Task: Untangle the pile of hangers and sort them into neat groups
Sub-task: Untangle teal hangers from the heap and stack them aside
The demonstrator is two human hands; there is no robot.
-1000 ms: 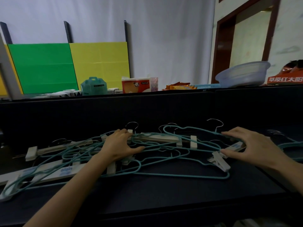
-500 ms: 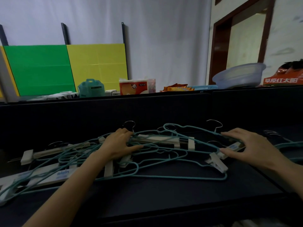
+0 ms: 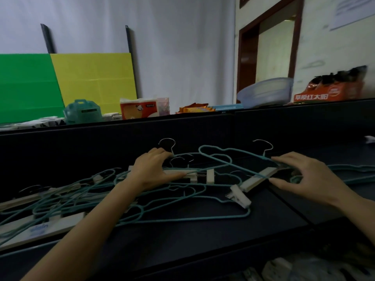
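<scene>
- Hangers (image 3: 182, 199) in one tangled heap on the dark table (image 3: 203, 240), spread from the left edge to the middle; teal wire ones threaded through pale clip bars.
- Left hand (image 3: 151, 172) pressed palm-down on the middle of the heap, fingers spread over a clip bar (image 3: 194, 175), not clenched; likely there to pin the pile while one piece gets worked free.
- Right hand (image 3: 304, 175) pinching at the end of a teal wire hanger (image 3: 233, 157), thumb below, fingers above; grip probably closed on the wire, though hard to confirm.
- More teal wire (image 3: 349, 169) just beyond the right hand, possibly a started group.
- In the way: metal hooks (image 3: 168, 142) and a loose clip (image 3: 239, 197) snagged among the loops.
- Behind the ledge: basin (image 3: 265, 90), snack bag (image 3: 328, 92), tissue pack (image 3: 140, 108), green and yellow boards (image 3: 60, 82); none obstructing.
</scene>
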